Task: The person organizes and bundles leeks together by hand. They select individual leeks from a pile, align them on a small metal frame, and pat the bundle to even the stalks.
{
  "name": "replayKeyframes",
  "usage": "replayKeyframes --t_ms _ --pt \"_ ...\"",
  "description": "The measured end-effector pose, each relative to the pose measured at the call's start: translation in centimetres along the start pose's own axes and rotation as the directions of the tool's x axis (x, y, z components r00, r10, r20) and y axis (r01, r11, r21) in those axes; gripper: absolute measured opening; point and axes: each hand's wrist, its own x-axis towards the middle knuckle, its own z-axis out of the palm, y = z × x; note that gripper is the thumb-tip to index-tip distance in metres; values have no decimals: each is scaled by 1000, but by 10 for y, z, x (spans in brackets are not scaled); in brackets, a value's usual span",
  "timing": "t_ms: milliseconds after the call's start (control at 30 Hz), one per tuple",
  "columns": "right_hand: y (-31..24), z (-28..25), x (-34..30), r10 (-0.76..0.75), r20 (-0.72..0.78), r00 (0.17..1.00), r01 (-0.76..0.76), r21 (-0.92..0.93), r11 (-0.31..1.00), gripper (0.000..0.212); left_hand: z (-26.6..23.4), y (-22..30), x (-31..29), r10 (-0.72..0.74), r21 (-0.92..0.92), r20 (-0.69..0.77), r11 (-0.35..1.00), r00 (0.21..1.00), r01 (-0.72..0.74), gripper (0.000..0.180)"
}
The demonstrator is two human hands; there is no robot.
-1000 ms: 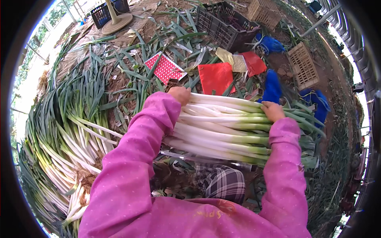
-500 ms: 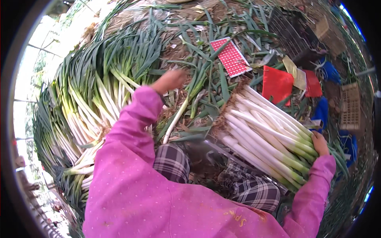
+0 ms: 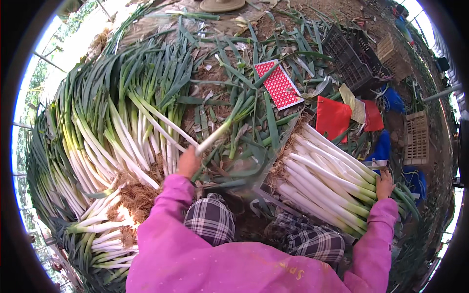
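Near the middle, my left hand [image 3: 188, 163] is closed on the white end of a single leek [image 3: 215, 136], whose green leaves point away up and to the right. On my right lies a bundle of trimmed leeks [image 3: 325, 178], white shafts side by side, roots toward the middle. My right hand [image 3: 385, 184] lies against the green end of this bundle, fingers stretched out. Just beyond its fingertips is a small pale object [image 3: 375, 164] I cannot make out. A large heap of untrimmed leeks [image 3: 117, 127] spreads on my left, with matted brown roots [image 3: 139, 195] beside my left forearm.
Loose leaves litter the soil ahead. A red-and-white patterned card [image 3: 278, 84] and a red sheet [image 3: 333, 117] lie beyond the bundle. A black crate [image 3: 351, 58], a beige crate [image 3: 416, 139] and blue material [image 3: 381, 146] stand or lie to the right. A straw-coloured round hat [image 3: 222, 5] is at the far edge.
My left hand has come back toward me and taken hold of the loose leek's white end, lifting it. My right hand stays at the bundle's green end, its fingers now straighter.
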Motion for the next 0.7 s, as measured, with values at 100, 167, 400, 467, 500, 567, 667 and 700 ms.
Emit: replayKeyframes --t_ms 100,167,400,467,500,567,667,700 --pt "-2 0 2 -52 -225 973 77 103 992 34 -151 50 24 367 562 -141 794 919 -230 9" --pt "-18 -26 1 138 -93 986 -96 360 928 27 -256 92 21 528 732 -95 612 844 -300 9" --pt "-141 -135 -44 -67 -486 871 395 614 683 28 -486 250 -93 700 843 -168 467 694 -267 20" --pt "-176 -177 -69 -187 -455 870 491 772 404 26 -510 278 -124 776 816 -248 490 580 -307 22" --pt "-192 -198 -84 -238 -539 808 587 772 244 21 -516 289 -140 830 793 -304 493 468 -358 21" --pt "-225 -232 -106 -111 -714 691 722 686 86 19 -533 302 -156 875 747 -334 473 350 -468 27" --pt "-213 -307 -135 -114 -633 766 579 756 -306 30 -520 341 -192 832 531 -482 526 274 -664 30" --pt "-197 -327 -140 -165 -576 801 461 769 -442 33 -512 353 -202 821 445 -505 512 266 -734 32"
